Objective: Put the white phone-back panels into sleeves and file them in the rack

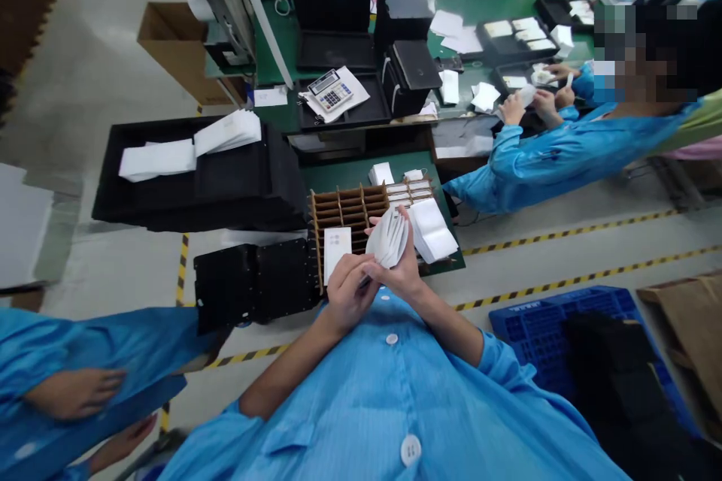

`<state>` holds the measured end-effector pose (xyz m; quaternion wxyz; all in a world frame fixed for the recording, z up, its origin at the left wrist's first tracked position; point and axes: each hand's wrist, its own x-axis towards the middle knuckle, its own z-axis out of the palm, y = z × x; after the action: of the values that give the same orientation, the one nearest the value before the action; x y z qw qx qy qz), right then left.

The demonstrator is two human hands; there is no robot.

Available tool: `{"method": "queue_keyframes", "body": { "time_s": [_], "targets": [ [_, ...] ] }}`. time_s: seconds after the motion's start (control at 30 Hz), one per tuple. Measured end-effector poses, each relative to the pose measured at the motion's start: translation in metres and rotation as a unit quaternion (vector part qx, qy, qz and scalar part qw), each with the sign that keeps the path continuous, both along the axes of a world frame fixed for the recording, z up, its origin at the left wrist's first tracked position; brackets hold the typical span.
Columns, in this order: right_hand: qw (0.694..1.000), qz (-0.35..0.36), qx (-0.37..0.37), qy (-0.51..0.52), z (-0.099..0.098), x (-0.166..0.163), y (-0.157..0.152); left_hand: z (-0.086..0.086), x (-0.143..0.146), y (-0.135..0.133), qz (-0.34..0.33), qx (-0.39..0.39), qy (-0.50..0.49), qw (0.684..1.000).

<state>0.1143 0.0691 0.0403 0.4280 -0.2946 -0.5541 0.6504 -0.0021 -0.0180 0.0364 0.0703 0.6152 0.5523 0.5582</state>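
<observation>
A fanned stack of white cards [386,237] sits in my right hand [401,267], whose fingers curl round its edge. My left hand [348,291] pinches the stack's lower end from the left, fingers closed. Both hands hover close to my chest, just in front of a brown cardboard divider box [353,210] with several slots. A single white card [337,248] leans against the box front. More white cards [433,230] lie to the right of my hands on the green table [344,171].
Stacked black trays [226,180] carry white sheets [186,146] at left; further black trays [253,282] are near my left arm. A calculator [330,91] lies beyond. A co-worker in blue [564,150] works at right. A blue crate [556,323] stands on the floor.
</observation>
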Motion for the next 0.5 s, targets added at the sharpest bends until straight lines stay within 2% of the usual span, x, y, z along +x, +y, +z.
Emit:
{"method": "queue_keyframes", "body": {
  "time_s": [0.13,0.23,0.33,0.43,0.47,0.5],
  "targets": [
    [0.999,0.012,-0.018,0.039,0.0,0.016,0.002,-0.002,0.014,0.0,-0.042,-0.08,-0.088,0.992],
    [0.997,0.031,-0.047,0.058,0.001,0.025,0.002,-0.004,0.027,-0.004,-0.048,-0.158,-0.185,0.969],
    [0.994,0.044,-0.082,0.059,-0.004,0.034,0.002,-0.004,0.033,-0.011,-0.102,-0.29,-0.296,0.904],
    [0.989,0.051,-0.128,0.046,-0.016,0.042,0.007,-0.01,0.016,-0.014,-0.239,-0.397,-0.326,0.824],
    [0.987,0.045,-0.145,0.045,-0.02,0.044,0.009,-0.015,0.005,-0.012,-0.26,-0.423,-0.306,0.812],
    [0.985,0.034,-0.162,0.045,-0.025,0.047,0.011,-0.022,-0.007,-0.01,-0.243,-0.447,-0.27,0.818]
  ]
}}
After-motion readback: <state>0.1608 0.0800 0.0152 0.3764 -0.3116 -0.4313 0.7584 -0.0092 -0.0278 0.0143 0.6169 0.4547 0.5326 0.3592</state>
